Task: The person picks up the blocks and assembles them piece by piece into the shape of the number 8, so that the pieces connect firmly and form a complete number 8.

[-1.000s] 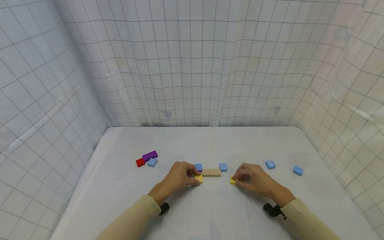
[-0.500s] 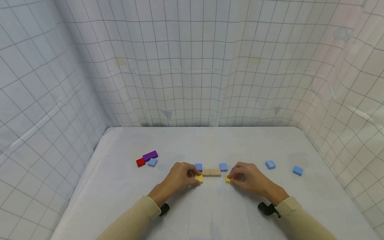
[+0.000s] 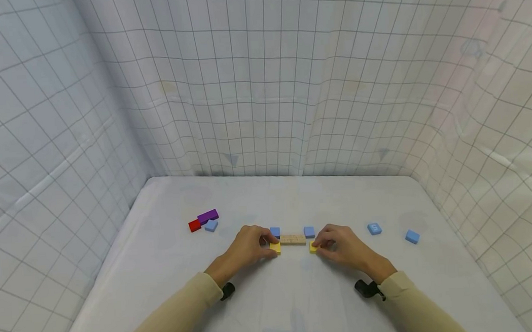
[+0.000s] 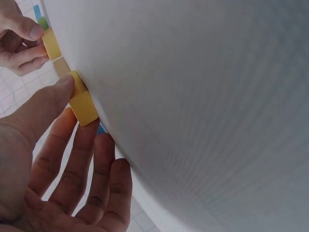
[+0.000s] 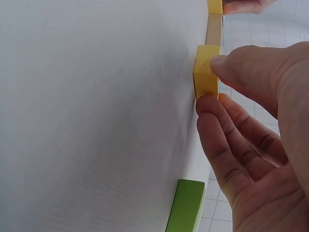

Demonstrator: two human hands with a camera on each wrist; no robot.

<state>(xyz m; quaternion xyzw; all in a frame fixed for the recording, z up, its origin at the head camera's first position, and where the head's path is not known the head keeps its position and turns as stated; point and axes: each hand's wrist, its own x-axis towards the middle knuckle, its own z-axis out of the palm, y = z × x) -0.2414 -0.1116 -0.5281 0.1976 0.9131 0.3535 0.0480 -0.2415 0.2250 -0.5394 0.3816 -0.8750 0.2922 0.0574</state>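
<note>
My left hand pinches a yellow block between thumb and fingers, at the left end of a plain wooden block. On the other side, my right hand pinches a second yellow block, just right of the wooden block and slightly nearer me. In the right wrist view the thumb presses one face of this yellow block, with fingertips at its lower end. Small blue blocks stand just behind both ends of the wooden piece, one at the left and one at the right.
Left of my hands lie a red block, a purple block and a blue block. Two more blue blocks lie right, one marked, one farther out. A green-faced block shows in the right wrist view. Gridded curtains surround the white table.
My right hand has slid its yellow block leftward, closer to the wooden block's right end. The left hand keeps its hold in the same place.
</note>
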